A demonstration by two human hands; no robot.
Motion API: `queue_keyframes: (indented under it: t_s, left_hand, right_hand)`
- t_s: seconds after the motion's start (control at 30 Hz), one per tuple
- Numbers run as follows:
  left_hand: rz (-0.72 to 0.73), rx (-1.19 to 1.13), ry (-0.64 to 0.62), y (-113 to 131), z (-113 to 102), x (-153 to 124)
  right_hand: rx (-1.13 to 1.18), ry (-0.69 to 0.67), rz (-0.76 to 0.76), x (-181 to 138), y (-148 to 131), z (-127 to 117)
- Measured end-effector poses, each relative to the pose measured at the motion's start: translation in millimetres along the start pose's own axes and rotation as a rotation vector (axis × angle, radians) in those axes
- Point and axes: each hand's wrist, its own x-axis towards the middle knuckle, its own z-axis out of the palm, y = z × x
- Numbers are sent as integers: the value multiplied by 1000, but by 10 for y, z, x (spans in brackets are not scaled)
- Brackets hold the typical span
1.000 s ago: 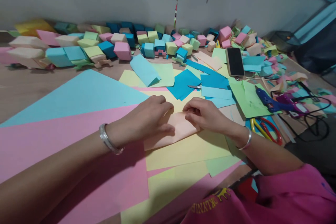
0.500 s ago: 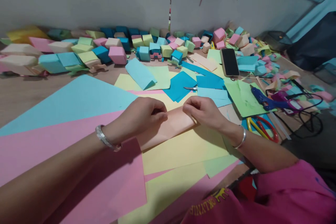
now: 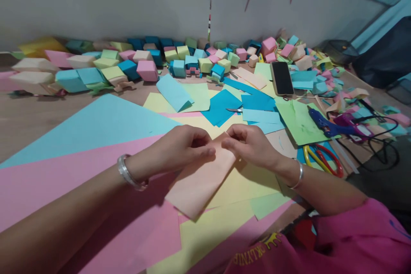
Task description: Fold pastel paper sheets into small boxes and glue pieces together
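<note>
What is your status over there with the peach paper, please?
Left hand, right hand: both pinch peach paper at its far corner. Near end over the yellow sheet. Scissors and glue gun lie apart, right.

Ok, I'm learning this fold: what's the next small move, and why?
Probably lay the peach paper sheet flat: the left hand and right hand both pinch its far corner, while the rest drapes skewed over the yellow paper sheet.

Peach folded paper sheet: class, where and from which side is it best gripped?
Pinch the far narrow edge of the peach folded paper sheet, one corner from each side, as the left hand and right hand do. Thin and flat, it probably offers purchase only at that raised edge.
</note>
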Motion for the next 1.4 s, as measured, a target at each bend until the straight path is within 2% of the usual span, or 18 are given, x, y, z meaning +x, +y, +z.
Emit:
queue_keyframes:
  t_s: [0.13, 0.3, 0.43, 0.57, 0.67, 0.77, 0.87, 0.93, 1.1, 1.17, 1.27, 1.33, 1.4]
  left_hand:
    - [9, -18, 153, 44, 51, -5]
    - [-26, 2, 369, 56, -23, -2]
    - [-44, -66, 508, 72, -8, -15]
    - [-19, -175, 627, 119, 96, -48]
    - [-6, -242, 623, 138, 141, -61]
    - [3, -332, 543, 142, 138, -52]
    - [-39, -381, 427, 151, 112, -46]
    - [-44, -390, 398, 163, 95, -51]
    - [-9, -360, 502, 209, 100, -81]
    - [-34, -370, 494, 228, 118, -88]
    - [-59, -421, 403, 246, 142, -92]
    - [-69, -447, 359, 248, 149, -94]
    - [-86, -454, 371, 239, 152, -97]
  right_hand:
    - [12, -32, 17, -16, -11, 17]
    - [96, -15, 109, 71, 56, -79]
    - [342, 28, 164, 101, 76, -100]
    - [578, 14, 237, 70, 98, -3]
    - [635, 119, 228, 63, 116, 61]
    - [696, 173, 195, 73, 109, 71]
    - [677, 152, 224, 69, 73, 45]
    - [614, 135, 233, 56, 44, 25]
    - [524, 35, 220, 11, 11, 26]
    - [522, 68, 167, -4, 8, 44]
    - [573, 149, 117, -13, -2, 57]
    - [607, 145, 128, -7, -12, 51]
    - [621, 124, 144, 2, -22, 43]
